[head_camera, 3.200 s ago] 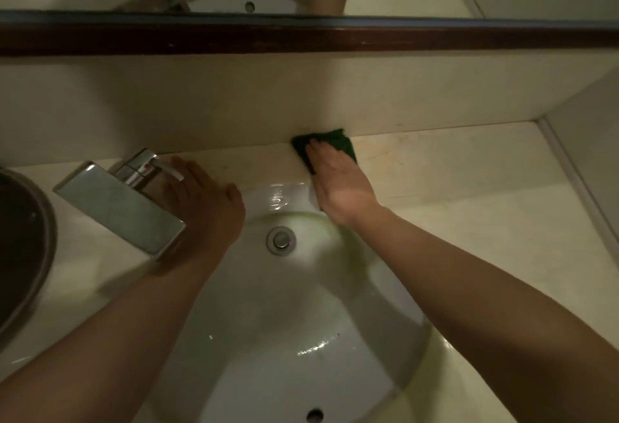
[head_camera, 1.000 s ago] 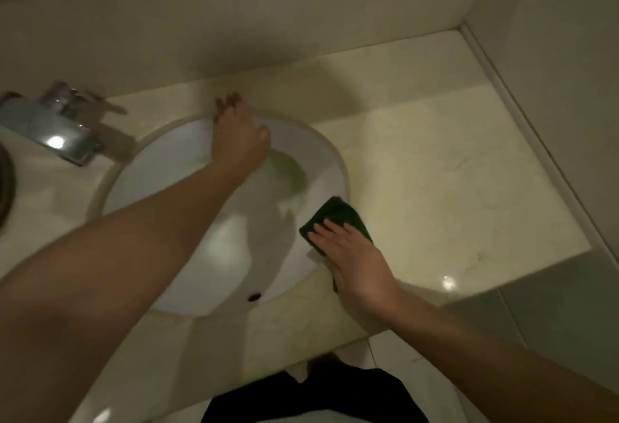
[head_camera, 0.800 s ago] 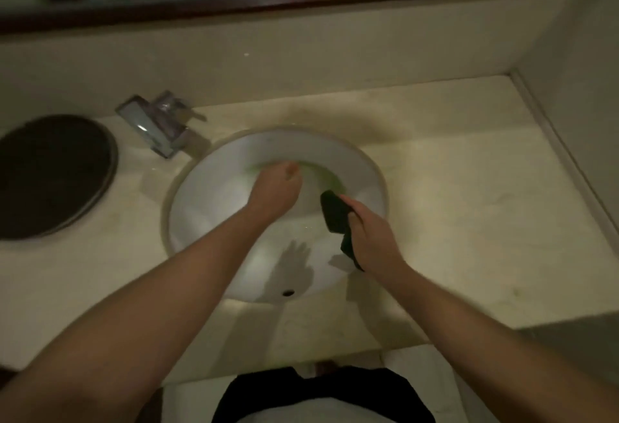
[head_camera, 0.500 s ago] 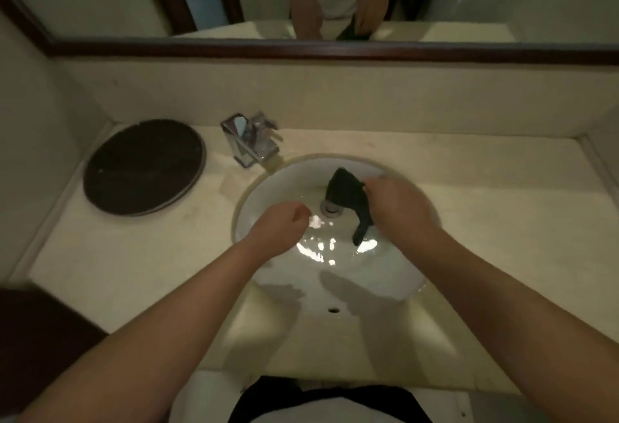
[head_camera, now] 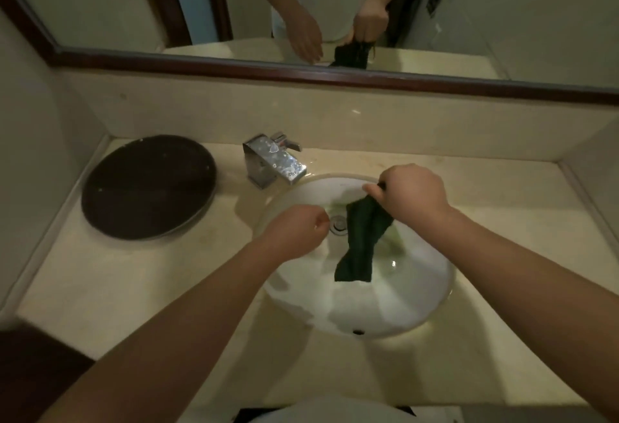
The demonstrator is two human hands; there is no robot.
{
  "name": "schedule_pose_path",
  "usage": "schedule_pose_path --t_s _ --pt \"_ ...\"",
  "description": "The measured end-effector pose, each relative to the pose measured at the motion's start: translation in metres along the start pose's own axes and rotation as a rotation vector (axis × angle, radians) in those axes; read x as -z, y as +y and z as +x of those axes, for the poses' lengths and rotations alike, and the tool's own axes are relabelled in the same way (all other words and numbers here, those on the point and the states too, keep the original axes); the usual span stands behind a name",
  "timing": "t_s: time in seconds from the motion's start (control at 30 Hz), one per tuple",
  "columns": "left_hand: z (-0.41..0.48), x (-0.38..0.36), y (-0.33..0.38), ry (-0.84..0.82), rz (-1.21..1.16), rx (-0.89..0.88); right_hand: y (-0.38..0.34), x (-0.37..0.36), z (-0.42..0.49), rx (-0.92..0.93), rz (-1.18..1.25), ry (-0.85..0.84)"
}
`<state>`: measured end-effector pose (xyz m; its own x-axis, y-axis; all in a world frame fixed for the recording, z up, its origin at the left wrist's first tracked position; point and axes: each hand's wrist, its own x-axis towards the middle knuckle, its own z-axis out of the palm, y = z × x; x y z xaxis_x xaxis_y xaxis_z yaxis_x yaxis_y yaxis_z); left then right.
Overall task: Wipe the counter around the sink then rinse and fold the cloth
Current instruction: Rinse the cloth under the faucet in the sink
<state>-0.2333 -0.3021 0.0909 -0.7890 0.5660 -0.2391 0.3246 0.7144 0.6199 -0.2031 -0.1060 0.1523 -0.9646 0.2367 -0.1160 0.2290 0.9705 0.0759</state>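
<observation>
Head view: cloth [head_camera: 361,238] hangs from right hand [head_camera: 410,193] grip over sink [head_camera: 418,305].

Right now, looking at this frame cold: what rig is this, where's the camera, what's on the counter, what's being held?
There is no robot here. A person works with two bare hands, and the single wide-angle camera sits on their head, looking forward and down, so the arms enter from the bottom of the picture.

The surface is a pale stone counter with a white sink set into it. A chrome faucet stands at the sink's back left edge, and a dark round tray lies on the counter to the left. Along the top runs a mirror that reflects the person's arms.

The right hand pinches the top of a dark green cloth, which hangs down into the bowl. The left hand is loosely fisted over the basin beside the drain, holding nothing visible. No running water is apparent.
</observation>
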Motion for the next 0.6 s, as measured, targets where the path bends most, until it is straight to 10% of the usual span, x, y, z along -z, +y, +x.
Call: schedule_pose_path --t_s 0.2,0.43,0.6 --pt "0.013 -0.008 0.004 0.074 -0.398 -0.144 -0.01 0.009 -0.003 0.058 0.203 0.012" --pt "0.032 -0.023 0.02 0.001 -0.715 -0.212 -0.029 0.044 -0.015 0.225 1.032 0.188" --pt "0.041 -0.029 -0.006 -0.052 -0.77 -0.049 -0.014 0.024 -0.009 -0.016 1.694 0.258"
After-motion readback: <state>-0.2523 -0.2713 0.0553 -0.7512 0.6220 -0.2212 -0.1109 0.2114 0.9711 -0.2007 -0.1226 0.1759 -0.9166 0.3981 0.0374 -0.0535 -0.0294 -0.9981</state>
